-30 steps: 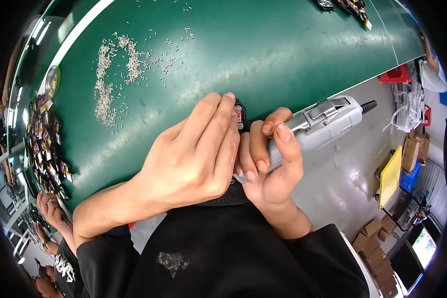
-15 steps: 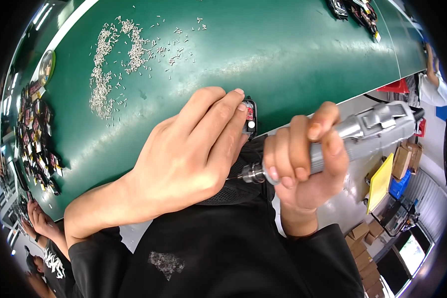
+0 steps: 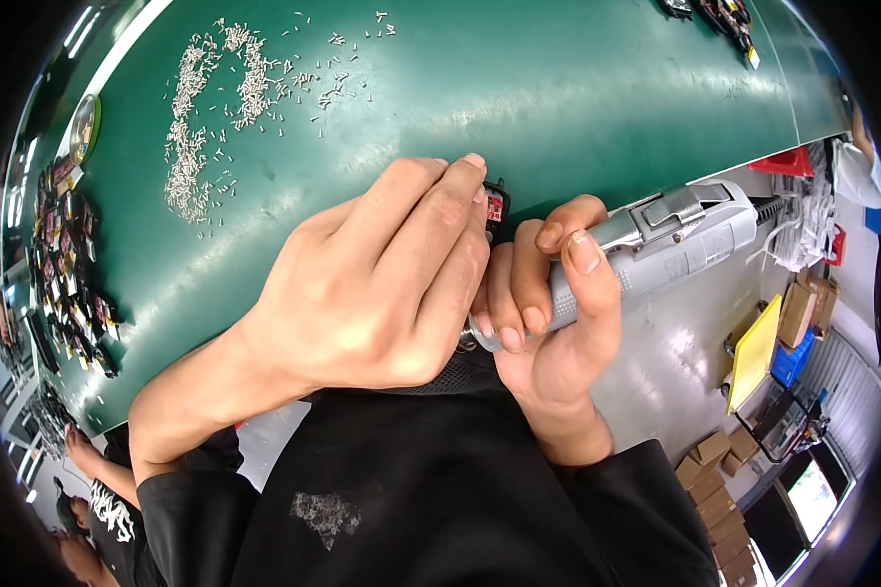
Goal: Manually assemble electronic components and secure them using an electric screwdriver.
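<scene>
A grey electric screwdriver [image 3: 671, 249] lies in my right hand [image 3: 558, 303], with the fingers wrapped round its front end. The tool slants down to the left, and its tip is hidden behind my left hand [image 3: 382, 274]. That hand is closed on a small black device [image 3: 496, 207] with a red patch, at the near edge of the green table. Only the device's far right end shows past the fingertips. Where the bit meets the device cannot be seen.
Many small silver screws [image 3: 191, 147] lie scattered on the green table [image 3: 431, 88] at the far left. Black devices [image 3: 69, 274] are heaped along the left edge, near a round dish [image 3: 85, 129]. More devices [image 3: 724, 24] lie far right. A co-worker [image 3: 108, 499] is at lower left.
My right hand has brought the screwdriver left, in toward my left hand. The chuck and bit that showed before are now mostly hidden. The left hand keeps its hold on the device.
</scene>
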### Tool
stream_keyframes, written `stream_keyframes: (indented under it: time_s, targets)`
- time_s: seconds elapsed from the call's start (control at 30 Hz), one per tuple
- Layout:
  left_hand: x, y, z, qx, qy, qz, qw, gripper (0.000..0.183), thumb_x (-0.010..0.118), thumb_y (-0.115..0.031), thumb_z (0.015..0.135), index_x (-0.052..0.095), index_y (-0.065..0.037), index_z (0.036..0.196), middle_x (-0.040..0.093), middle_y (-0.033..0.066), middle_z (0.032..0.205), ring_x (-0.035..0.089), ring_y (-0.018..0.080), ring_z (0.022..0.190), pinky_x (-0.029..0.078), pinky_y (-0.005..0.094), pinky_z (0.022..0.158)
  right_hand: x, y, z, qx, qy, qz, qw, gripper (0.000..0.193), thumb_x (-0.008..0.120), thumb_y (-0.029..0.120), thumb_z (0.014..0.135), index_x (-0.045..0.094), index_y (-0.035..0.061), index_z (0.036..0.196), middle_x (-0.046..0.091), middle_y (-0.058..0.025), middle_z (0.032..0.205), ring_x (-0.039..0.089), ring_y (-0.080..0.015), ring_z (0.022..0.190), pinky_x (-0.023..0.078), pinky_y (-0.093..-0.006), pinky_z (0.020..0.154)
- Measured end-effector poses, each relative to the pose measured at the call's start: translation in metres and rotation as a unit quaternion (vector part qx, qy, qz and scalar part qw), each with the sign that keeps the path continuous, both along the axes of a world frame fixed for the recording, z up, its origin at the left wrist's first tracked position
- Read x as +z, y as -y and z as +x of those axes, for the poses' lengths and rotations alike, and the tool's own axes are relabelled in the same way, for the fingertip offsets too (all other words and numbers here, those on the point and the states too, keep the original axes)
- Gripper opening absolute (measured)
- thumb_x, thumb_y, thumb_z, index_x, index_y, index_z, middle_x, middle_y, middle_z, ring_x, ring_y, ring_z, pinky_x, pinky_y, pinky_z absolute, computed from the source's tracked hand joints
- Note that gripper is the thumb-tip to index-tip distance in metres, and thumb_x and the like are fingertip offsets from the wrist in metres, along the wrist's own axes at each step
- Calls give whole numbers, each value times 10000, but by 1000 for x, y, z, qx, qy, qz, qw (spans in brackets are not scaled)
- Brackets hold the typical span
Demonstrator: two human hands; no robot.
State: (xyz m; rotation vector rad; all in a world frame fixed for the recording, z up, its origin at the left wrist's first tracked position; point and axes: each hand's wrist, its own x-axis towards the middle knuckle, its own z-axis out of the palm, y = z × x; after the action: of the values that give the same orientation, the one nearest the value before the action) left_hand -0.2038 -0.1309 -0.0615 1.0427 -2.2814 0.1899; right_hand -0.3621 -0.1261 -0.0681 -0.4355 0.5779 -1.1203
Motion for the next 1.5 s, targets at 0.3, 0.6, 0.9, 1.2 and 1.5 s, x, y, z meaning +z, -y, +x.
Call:
stream_keyframes:
  time_s: [0.3, 0.6, 0.9, 1.2, 1.5]
  targets:
    - [5, -2, -4, 5, 8, 23, 1000, 247, 673, 81, 603, 577, 151, 820, 637, 233, 888, 641, 297, 712, 533, 319, 534, -1, 1, 0, -6, 26, 4, 1000, 128, 495, 129, 925, 455, 7, 920, 401, -40, 522, 405, -133, 397, 388, -276, 412]
    - [12, -5, -7, 26, 29, 46, 998, 183, 677, 100, 673, 578, 144, 819, 640, 239, 880, 663, 309, 726, 555, 322, 566, 0, 1, -1, -8, 30, 6, 1000, 128, 496, 124, 922, 464, 0, 921, 405, -46, 518, 403, -133, 394, 384, -278, 403]
    - [11, -6, -11, 40, 19, 51, 998, 152, 674, 140, 670, 574, 130, 783, 637, 241, 861, 666, 312, 737, 567, 327, 590, 0, 2, -1, -15, 32, 26, 999, 122, 540, 106, 904, 487, -4, 916, 420, -51, 515, 402, -129, 381, 367, -271, 380]
    - [9, -7, -8, 20, 55, 37, 998, 267, 653, 44, 627, 600, 158, 863, 629, 240, 895, 660, 323, 757, 563, 333, 616, -2, 3, -3, -15, 37, 35, 999, 118, 550, 109, 900, 505, 2, 917, 427, -50, 513, 398, -124, 375, 359, -266, 368]
    - [14, -12, -4, 2, 82, 46, 996, 286, 644, 51, 596, 600, 164, 855, 631, 234, 897, 661, 329, 798, 568, 341, 639, -1, 3, -3, -7, 31, 25, 999, 119, 525, 112, 903, 497, -4, 904, 422, -53, 506, 405, -129, 373, 365, -267, 375]
